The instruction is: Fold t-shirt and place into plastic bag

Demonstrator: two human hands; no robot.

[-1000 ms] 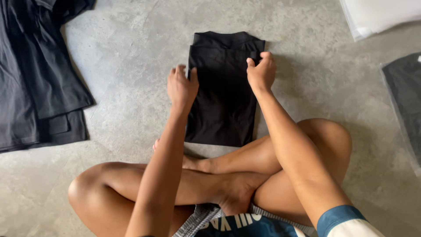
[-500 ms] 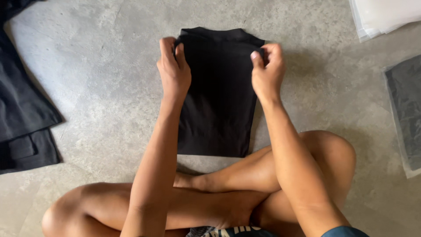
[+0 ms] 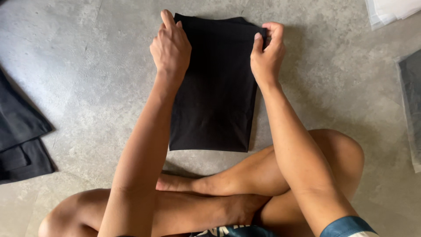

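Black folded garment (image 3: 215, 87), both hands' grip

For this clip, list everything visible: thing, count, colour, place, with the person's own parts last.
Folded black fabric garment: one, black, flat on the floor in front of the crossed legs.
Dark loose clothing: one heap, black, left edge.
Clear plastic bags: one holding something white at top right, one holding something dark grey at right edge.
Concrete floor: grey.
Left hand: grip on the garment's upper left edge.
Right hand: pinching the upper right corner.
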